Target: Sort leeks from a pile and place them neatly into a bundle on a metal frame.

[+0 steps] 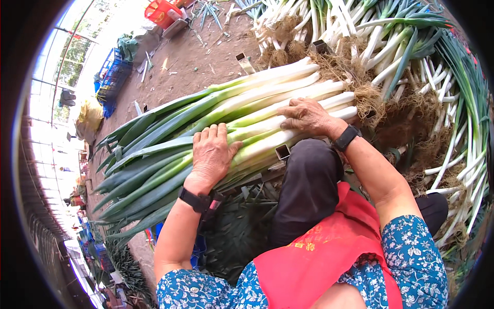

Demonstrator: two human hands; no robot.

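Note:
A thick bundle of large green onions (267,95) lies slantwise before me, white stalks trimmed at the upper right and dark green leaves fanning to the lower left. My left hand (212,152) rests flat on its middle, where green turns pale, with fingers stretched and thumb out to the side. On the white stalks, nearer the trimmed ends, lies my right hand (307,117); its fingers are slightly bent and apart over the top. Neither hand wraps around a stalk. Square metal tube ends (282,152) show beside the bundle.
Untrimmed green onions with brown roots (396,62) are heaped at the upper right and down the right side. My dark-trousered knee (309,180) stands close to the bundle. Farther off are a red basket (162,14), a blue crate (114,74) and a yellowish sack (89,121).

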